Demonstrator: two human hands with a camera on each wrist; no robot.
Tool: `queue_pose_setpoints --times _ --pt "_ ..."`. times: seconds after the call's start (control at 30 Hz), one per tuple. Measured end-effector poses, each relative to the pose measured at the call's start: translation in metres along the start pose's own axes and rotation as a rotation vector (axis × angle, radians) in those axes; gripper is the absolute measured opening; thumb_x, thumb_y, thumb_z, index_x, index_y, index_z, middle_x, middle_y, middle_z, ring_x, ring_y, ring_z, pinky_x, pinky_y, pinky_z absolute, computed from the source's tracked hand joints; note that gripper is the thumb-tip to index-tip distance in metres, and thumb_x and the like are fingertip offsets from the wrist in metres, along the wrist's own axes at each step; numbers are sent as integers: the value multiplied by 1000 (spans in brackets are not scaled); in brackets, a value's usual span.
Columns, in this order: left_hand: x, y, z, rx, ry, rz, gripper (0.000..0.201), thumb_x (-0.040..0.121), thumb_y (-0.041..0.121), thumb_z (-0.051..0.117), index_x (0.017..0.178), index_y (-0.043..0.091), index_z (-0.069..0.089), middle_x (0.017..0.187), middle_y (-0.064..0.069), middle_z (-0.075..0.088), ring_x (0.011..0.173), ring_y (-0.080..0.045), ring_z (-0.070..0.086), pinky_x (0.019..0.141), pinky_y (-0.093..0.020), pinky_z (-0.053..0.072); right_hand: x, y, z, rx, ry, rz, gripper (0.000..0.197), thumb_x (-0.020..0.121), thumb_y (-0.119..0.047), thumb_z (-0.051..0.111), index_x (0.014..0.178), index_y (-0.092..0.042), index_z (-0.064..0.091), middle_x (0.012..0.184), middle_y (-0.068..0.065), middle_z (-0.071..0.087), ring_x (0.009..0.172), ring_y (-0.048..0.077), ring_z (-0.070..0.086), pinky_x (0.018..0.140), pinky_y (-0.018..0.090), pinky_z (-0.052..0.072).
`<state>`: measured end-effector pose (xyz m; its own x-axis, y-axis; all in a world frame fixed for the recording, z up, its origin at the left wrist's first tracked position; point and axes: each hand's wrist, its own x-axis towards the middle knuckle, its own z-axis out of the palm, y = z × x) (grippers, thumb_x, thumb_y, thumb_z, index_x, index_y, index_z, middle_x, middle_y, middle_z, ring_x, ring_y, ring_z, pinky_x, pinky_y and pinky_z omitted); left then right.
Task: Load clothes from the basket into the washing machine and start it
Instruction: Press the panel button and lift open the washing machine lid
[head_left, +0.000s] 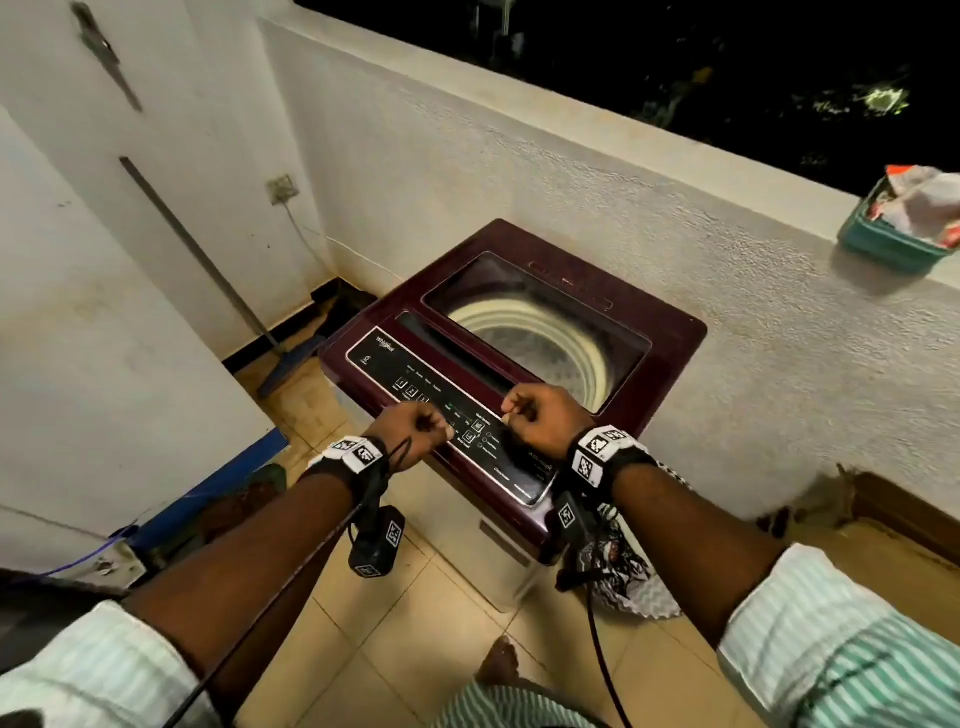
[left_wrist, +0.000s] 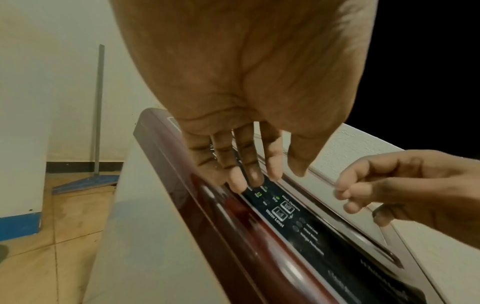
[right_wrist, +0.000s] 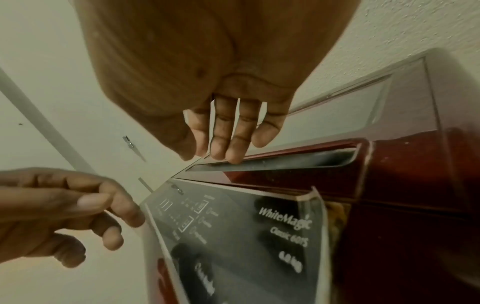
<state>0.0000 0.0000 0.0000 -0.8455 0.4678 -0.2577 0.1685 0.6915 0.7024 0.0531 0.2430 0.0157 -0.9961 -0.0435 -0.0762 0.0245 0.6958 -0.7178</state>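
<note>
The Whirlpool washer (head_left: 524, 332) panel (right_wrist: 233, 236) reads "WhiteMagic Classic"; the left hand (head_left: 415, 428) hangs loosely curled over its buttons, the right hand (head_left: 548, 418) fingering the lid's (right_wrist: 363, 107) recess.

I wear a shirt with rolled green-and-white striped sleeves (head_left: 810, 644). Each wrist carries a black band (head_left: 605, 457) bearing white blocks printed with black square markers, a small black camera box (head_left: 376, 543) hanging below, black cables trailing back.
</note>
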Motion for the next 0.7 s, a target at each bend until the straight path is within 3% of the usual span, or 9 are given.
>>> queue_pose_setpoints --times 0.1,0.23,0.37,0.47,0.5,0.7 --pt "23 10 -8 32 -13 -6 17 87 38 68 86 22 71 90 8 72 89 -9 66 85 -30 52 17 4 2 -18 -25 39 12 84 -17 71 96 -13 72 91 1 73 83 20 69 83 30 56" --pt "47 16 -17 60 23 -26 16 85 35 71 84 19 72 85 6 73 81 -7 66 74 -22 49 32 2 4 -85 -67 79 23 85 -21 71 107 -13 72 102 1 74 86 18 68 87 27 54" --pt "61 9 -14 118 23 -25 17 82 35 73 84 19 71 85 3 73 84 -14 67 80 -27 53 39 8 8 -150 -45 158 32 83 -30 72 112 -17 70 107 2 74 96 21 68 91 31 54" --pt "65 5 -13 116 43 -1 17 81 33 75 86 18 71 87 2 72 83 -14 66 77 -24 50 42 9 11 -265 -124 166 42 80 -40 71 117 -20 69 109 4 74 101 25 68 91 31 53" --pt "103 -9 -32 132 -24 27 16 81 33 75 85 17 72 86 2 72 81 -14 65 75 -23 48 71 3 20 -282 -101 235 46 79 -44 71 118 -20 69 109 5 74 101 25 68 91 31 53" --pt "101 -22 -36 214 -2 133 19 77 26 79 86 12 70 84 3 65 69 -9 58 66 -16 39 67 3 25 -369 -192 281 57 69 -69 67 103 -24 71 96 -1 74 90 22 69 77 29 53"
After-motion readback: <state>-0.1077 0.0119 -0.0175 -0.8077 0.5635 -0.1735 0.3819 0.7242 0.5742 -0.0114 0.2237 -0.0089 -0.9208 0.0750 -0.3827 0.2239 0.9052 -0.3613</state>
